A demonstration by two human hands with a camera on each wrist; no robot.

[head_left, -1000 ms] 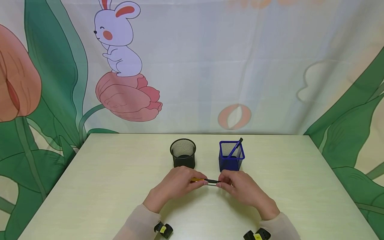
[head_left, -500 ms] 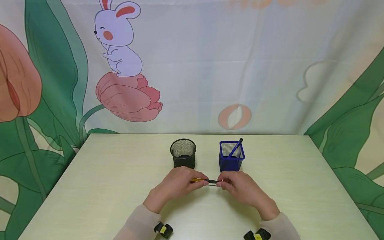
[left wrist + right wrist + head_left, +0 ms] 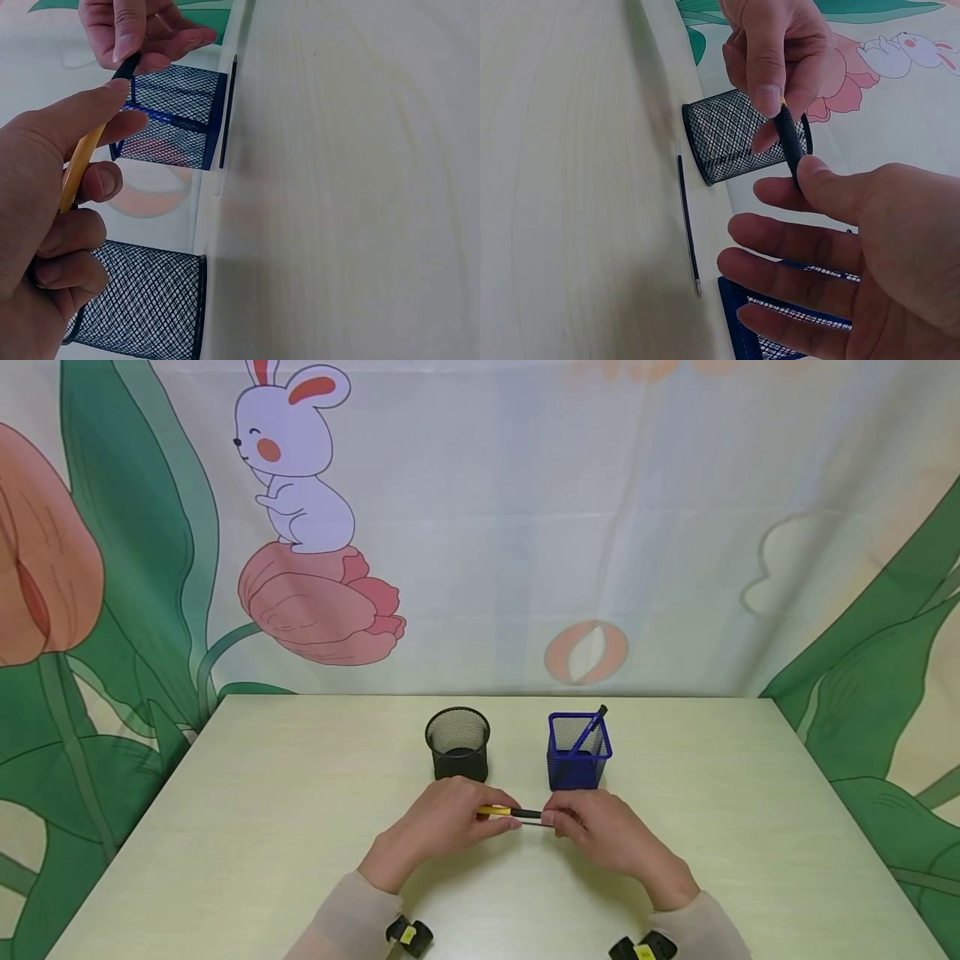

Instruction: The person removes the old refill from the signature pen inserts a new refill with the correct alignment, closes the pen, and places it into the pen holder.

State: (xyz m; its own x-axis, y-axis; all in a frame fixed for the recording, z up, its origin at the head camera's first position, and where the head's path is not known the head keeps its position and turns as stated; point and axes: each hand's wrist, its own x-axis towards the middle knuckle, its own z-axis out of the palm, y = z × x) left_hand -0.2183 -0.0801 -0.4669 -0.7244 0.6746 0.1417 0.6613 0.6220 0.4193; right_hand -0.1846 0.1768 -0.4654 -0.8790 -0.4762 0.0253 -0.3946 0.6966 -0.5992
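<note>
A pen with a yellow barrel and black grip section (image 3: 495,811) lies level between the two hands, above the table. My left hand (image 3: 450,814) pinches the yellow barrel, its other fingers curled below in the left wrist view. On the black end, my right hand (image 3: 603,822) pinches with thumb and forefinger; its other fingers are spread in the right wrist view. A dark, thin pen refill (image 3: 228,112) with a clear end lies on the table just below the hands. The pen's black tip is hidden by the right fingers.
Behind the left hand stands a round black mesh pen holder (image 3: 459,767). A square blue mesh pen holder (image 3: 573,772) stands behind the right hand, with a blue pen (image 3: 588,732) leaning inside. A printed curtain (image 3: 480,527) hangs beyond the table's far edge.
The left thumb has shifted slightly toward the person, so more of the yellow barrel shows. My right fingers have turned a little at the black end. Both holders stay put.
</note>
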